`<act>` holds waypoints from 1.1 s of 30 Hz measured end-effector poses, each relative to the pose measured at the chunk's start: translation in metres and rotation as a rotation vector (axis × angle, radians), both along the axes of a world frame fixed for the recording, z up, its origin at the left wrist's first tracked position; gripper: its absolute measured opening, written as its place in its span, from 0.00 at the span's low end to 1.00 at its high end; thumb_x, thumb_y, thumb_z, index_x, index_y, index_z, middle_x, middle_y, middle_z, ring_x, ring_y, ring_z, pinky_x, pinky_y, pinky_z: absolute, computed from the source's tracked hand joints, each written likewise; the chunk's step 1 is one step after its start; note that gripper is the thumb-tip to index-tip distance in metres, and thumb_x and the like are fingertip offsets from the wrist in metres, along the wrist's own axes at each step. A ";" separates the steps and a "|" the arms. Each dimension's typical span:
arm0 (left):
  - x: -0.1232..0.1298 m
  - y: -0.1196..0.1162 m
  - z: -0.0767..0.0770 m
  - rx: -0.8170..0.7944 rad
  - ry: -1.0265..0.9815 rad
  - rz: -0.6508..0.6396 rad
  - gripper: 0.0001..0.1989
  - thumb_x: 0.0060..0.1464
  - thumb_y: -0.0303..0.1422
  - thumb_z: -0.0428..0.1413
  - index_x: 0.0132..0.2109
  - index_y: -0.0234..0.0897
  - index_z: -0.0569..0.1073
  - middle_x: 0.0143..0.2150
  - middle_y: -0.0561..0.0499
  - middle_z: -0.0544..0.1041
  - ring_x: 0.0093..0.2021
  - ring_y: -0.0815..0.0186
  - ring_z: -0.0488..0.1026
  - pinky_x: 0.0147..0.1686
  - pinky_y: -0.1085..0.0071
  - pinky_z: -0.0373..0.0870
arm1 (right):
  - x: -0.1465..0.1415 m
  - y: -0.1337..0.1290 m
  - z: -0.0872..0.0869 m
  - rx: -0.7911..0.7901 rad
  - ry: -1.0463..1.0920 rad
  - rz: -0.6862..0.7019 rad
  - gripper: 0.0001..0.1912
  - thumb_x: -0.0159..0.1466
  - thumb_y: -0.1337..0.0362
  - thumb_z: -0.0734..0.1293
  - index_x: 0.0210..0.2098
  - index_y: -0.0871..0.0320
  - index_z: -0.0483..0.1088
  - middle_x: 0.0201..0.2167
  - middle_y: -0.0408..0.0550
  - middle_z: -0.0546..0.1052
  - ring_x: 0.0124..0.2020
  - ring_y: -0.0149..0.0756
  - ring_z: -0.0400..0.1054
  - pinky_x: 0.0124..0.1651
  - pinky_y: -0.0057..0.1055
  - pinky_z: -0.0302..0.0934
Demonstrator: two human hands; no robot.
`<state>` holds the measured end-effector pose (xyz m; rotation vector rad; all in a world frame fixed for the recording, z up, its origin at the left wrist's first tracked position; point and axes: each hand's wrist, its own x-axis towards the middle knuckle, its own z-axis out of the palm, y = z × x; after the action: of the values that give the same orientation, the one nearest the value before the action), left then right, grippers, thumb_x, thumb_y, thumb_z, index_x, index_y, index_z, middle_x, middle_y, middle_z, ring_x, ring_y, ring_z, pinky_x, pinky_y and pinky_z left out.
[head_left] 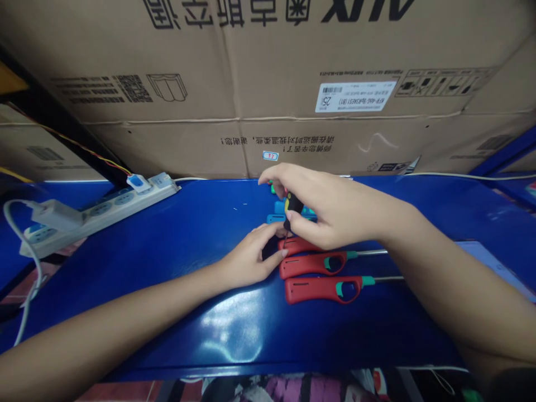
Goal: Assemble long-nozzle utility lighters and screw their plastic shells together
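My right hand is closed round a small black and yellow screwdriver, held upright with its thin shaft pointing down. The shaft's tip meets the handle end of a red lighter, which my right hand partly hides. My left hand pinches that same handle end between thumb and fingers. Nearer to me lie a second red lighter and a third, both with green triggers and metal tubes pointing right. Blue lighters lie beyond, partly covered by my right hand.
A white power strip with plugs and cables lies at the left of the blue table. Large cardboard boxes stand along the back edge. Behind my right forearm is a pale blue flat item. Blue metal posts rise at the right.
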<state>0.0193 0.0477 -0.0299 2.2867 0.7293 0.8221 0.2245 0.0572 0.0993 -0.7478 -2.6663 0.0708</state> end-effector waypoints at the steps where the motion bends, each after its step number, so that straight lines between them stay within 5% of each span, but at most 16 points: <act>1: 0.000 0.000 0.000 0.005 -0.003 -0.002 0.15 0.63 0.31 0.56 0.56 0.36 0.68 0.53 0.42 0.78 0.54 0.55 0.75 0.55 0.55 0.72 | 0.000 -0.001 0.001 -0.001 -0.023 -0.016 0.20 0.67 0.64 0.60 0.57 0.63 0.64 0.43 0.52 0.76 0.36 0.36 0.69 0.36 0.32 0.56; 4: 0.000 0.000 0.001 0.020 -0.013 -0.011 0.14 0.63 0.31 0.56 0.55 0.36 0.68 0.54 0.41 0.77 0.55 0.55 0.74 0.56 0.55 0.71 | -0.001 -0.005 0.004 0.071 -0.113 -0.080 0.16 0.70 0.57 0.58 0.49 0.59 0.70 0.31 0.46 0.77 0.29 0.36 0.67 0.34 0.33 0.53; 8: 0.000 0.000 0.001 -0.004 0.011 0.007 0.10 0.64 0.32 0.55 0.51 0.36 0.69 0.52 0.42 0.78 0.53 0.55 0.75 0.54 0.56 0.73 | -0.003 -0.007 0.005 0.044 -0.121 -0.119 0.21 0.68 0.60 0.60 0.58 0.63 0.64 0.35 0.48 0.79 0.28 0.36 0.67 0.31 0.31 0.50; 12: -0.001 0.000 0.001 0.010 0.026 0.024 0.09 0.64 0.32 0.54 0.50 0.36 0.70 0.50 0.42 0.78 0.53 0.54 0.75 0.53 0.56 0.73 | -0.003 -0.009 0.007 0.075 -0.158 -0.161 0.17 0.69 0.54 0.60 0.46 0.61 0.70 0.32 0.48 0.79 0.27 0.36 0.67 0.30 0.31 0.48; 15: -0.001 0.001 -0.001 0.006 0.032 0.035 0.10 0.64 0.32 0.54 0.52 0.36 0.70 0.49 0.43 0.79 0.50 0.56 0.76 0.51 0.58 0.74 | -0.002 -0.010 0.008 0.073 -0.125 -0.120 0.16 0.68 0.59 0.60 0.50 0.61 0.69 0.40 0.52 0.80 0.32 0.38 0.70 0.31 0.32 0.50; 19: -0.001 0.001 -0.003 0.043 0.008 0.073 0.13 0.62 0.32 0.57 0.53 0.35 0.71 0.50 0.42 0.79 0.51 0.56 0.76 0.52 0.58 0.74 | -0.002 -0.011 0.009 0.090 -0.161 -0.151 0.16 0.69 0.55 0.60 0.44 0.61 0.71 0.33 0.49 0.79 0.29 0.38 0.68 0.30 0.32 0.48; 30: -0.011 0.014 0.002 0.121 0.064 -0.038 0.13 0.61 0.35 0.60 0.51 0.37 0.74 0.48 0.45 0.80 0.49 0.58 0.77 0.50 0.61 0.74 | -0.002 -0.010 0.009 0.090 -0.141 -0.119 0.15 0.67 0.60 0.60 0.48 0.62 0.70 0.39 0.51 0.79 0.32 0.38 0.69 0.31 0.33 0.50; 33: -0.010 0.014 0.001 0.134 0.048 -0.030 0.11 0.61 0.35 0.60 0.49 0.36 0.74 0.46 0.45 0.80 0.47 0.59 0.77 0.49 0.62 0.74 | -0.002 -0.010 0.008 0.124 -0.163 -0.135 0.17 0.69 0.55 0.59 0.46 0.61 0.71 0.33 0.49 0.79 0.28 0.38 0.68 0.30 0.33 0.48</act>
<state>0.0088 0.0621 -0.0286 2.4383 0.6768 0.8277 0.2223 0.0471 0.1071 -0.9263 -2.7322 -0.1968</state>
